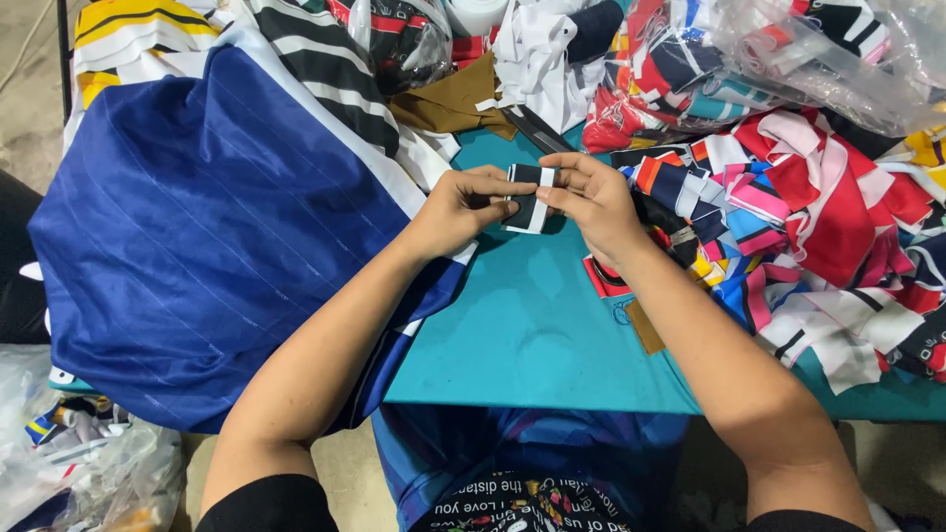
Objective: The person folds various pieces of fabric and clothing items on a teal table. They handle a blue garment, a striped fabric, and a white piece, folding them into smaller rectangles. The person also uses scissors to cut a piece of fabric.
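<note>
Both the left hand and right hand were curled, fingers pinching a small black-and-white striped fabric piece held between them just above the teal desk.

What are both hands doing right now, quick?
Left hand: closed on the small black-and-white striped fabric piece.
Right hand: pinching the same piece from the other side.
</note>
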